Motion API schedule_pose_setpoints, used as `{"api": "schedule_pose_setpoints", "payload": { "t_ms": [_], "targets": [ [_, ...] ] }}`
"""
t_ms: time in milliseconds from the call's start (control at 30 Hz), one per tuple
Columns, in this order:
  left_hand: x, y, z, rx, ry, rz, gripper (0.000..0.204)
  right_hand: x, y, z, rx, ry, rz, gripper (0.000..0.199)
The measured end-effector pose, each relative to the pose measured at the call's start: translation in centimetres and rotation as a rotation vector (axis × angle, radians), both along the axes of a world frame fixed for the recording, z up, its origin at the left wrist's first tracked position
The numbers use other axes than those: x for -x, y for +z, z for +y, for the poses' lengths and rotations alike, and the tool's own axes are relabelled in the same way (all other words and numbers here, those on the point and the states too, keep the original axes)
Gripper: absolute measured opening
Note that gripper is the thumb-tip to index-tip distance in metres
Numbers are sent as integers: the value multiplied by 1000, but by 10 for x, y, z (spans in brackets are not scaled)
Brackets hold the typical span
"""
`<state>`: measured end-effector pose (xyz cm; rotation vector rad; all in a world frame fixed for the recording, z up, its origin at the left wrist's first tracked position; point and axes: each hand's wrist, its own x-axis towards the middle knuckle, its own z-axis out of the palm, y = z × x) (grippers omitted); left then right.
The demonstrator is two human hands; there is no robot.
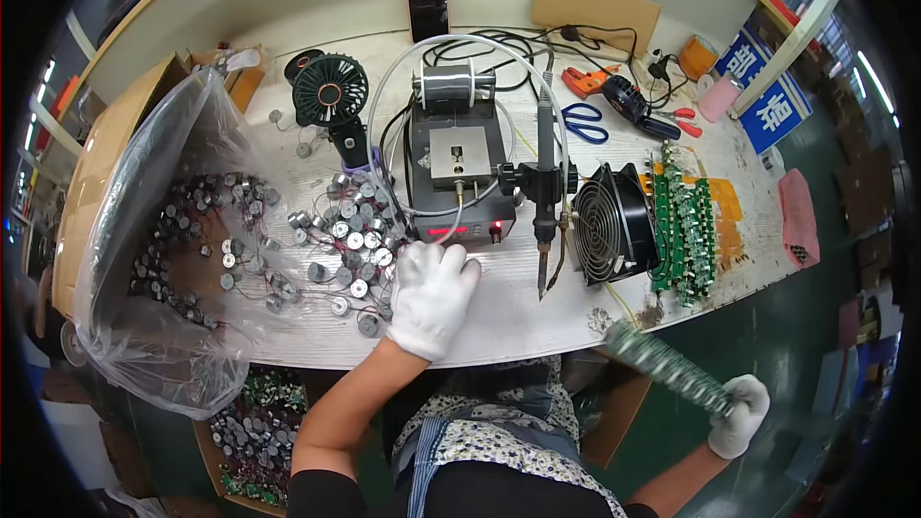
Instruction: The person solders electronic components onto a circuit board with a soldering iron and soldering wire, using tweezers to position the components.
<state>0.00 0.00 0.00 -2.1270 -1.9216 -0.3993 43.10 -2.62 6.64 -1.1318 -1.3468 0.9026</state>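
Note:
My right hand [739, 416], in a white glove, is closed on one end of a long green circuit board strip [672, 369]. The strip slants up and left past the table's front edge, slightly blurred. My left hand [431, 302], also gloved, rests at the table's front with its fingers curled together; whatever they may hold is hidden. Just left of it lies a loose pile of small round metal motors [355, 240] with thin wires. Beyond its fingertips stands a black soldering feeder [459, 153] carrying a solder wire spool [449, 86].
An upright soldering iron [545, 173] points down beside a black square fan [612, 225]. Stacked green board strips [683, 230] lie farther right. A plastic-lined carton [120, 192] of motors fills the left. Behind are a small fan [329, 96], blue scissors [585, 123] and a phone [427, 5].

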Motion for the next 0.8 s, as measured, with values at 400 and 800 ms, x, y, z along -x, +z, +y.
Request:
{"api": "schedule_pose_setpoints", "payload": {
  "t_ms": [400,800],
  "targets": [
    [9,24,-19,11,-73,-641,6,140,-13,10,-434,296,-764,25],
    [24,66,-50,148,-130,-1098,16,176,-38,5,-301,655,-657,27]
  ]
}}
